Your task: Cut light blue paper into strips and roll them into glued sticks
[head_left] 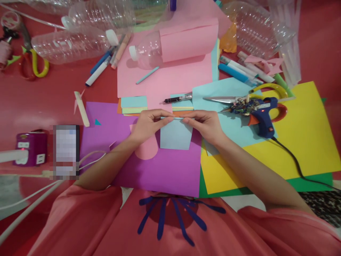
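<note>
A small light blue sheet of paper point(176, 135) lies over the purple sheet point(170, 174), its far edge rolled into a thin tube. My left hand point(150, 124) pinches the left part of that rolled edge between thumb and fingers. At the right part, my right hand point(205, 124) pinches the same edge, the two sets of fingertips close together. A pink rounded paper piece point(146, 147) lies partly under my left hand. Beyond my fingers sits a black pen point(177, 99). A finished thin blue paper roll point(147, 75) rests on the pink sheet point(181, 76).
To the right, a blue glue gun point(263, 113) with a lit red light lies over yellow-handled scissors point(269, 89), its cord crossing the yellow sheet point(306, 142). A pink-wrapped bottle point(186, 42), clear bottles point(71, 44) and markers point(237, 73) lie beyond. A phone point(66, 149) is at left.
</note>
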{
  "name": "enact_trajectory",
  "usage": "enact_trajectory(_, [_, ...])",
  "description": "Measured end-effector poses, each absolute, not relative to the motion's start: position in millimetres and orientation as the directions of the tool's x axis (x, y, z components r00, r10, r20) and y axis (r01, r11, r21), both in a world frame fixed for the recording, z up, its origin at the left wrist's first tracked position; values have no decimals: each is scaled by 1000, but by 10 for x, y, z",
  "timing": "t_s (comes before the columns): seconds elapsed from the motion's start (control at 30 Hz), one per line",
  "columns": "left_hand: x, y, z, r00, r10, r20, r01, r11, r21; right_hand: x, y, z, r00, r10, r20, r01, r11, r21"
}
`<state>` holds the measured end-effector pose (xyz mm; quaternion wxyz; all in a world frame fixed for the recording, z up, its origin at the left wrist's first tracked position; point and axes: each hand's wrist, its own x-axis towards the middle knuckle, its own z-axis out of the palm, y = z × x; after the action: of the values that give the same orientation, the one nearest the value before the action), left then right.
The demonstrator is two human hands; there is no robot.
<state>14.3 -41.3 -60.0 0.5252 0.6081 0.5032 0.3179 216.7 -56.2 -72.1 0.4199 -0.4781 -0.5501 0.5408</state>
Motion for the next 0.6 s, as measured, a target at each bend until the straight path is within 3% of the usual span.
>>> enact_trajectory(0.6, [115, -371, -577, 273, 947, -170, 221, 110, 969, 2162, -540, -733, -151, 985, -88, -1, -89, -996])
